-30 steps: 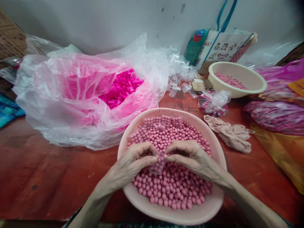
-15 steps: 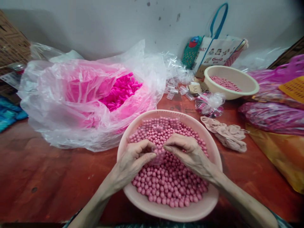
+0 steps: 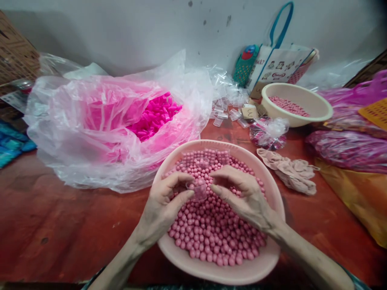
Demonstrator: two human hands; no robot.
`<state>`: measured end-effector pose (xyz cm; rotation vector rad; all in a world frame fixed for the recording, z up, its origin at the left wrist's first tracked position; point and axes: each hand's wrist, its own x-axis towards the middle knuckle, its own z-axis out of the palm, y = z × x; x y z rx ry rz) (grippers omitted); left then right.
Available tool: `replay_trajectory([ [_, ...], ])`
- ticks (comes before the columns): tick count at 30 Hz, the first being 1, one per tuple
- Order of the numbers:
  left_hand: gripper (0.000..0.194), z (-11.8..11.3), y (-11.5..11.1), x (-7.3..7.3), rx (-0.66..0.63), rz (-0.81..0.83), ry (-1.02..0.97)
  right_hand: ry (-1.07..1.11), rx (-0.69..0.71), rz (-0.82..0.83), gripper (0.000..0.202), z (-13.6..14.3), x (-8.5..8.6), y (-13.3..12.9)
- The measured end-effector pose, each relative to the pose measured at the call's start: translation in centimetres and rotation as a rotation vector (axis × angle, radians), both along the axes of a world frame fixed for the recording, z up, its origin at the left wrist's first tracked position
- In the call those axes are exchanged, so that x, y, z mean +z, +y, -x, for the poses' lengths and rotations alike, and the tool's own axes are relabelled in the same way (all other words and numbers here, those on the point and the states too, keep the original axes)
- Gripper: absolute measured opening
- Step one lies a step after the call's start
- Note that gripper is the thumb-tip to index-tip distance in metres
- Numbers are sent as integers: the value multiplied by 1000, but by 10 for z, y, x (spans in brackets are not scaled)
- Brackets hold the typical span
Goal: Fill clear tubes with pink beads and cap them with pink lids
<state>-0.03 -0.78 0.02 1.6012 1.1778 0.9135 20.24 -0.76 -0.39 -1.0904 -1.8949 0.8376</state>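
A pink basin full of round pink beads stands before me. Over the beads, my left hand pinches a small clear plastic case between thumb and fingers. A few pink beads show at the case's upper edge; how many are inside I cannot tell. To the right of the case hovers my right hand, its thumb and index finger apart and no object visible between them. Several clear cases with beads lie on the heap at the basin's far side.
Left of the basin sits a big plastic bag holding bright pink pieces. A cream bowl with pink beads stands at the back right. Clear plastic pieces, a crumpled beige cloth and purple packets lie around.
My right thumb and fingertips have parted and drawn away from the case. The case in my left hand has tilted and come up slightly.
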Motion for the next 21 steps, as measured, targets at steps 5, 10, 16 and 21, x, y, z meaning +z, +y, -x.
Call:
replay_trajectory([
  [5,27,0,-4,-4,63,-148,42,-122,100,-119,43,3,-9,-5],
  [10,31,1,-5,-4,75,-244,113,-177,152,-44,24,4,-6,-4],
  [16,24,1,1,-3,68,-169,90,-135,10,-34,17,0,-7,3],
  [21,10,-2,14,-2,96,-238,207,-137,-255,67,20,-10,-10,9],
])
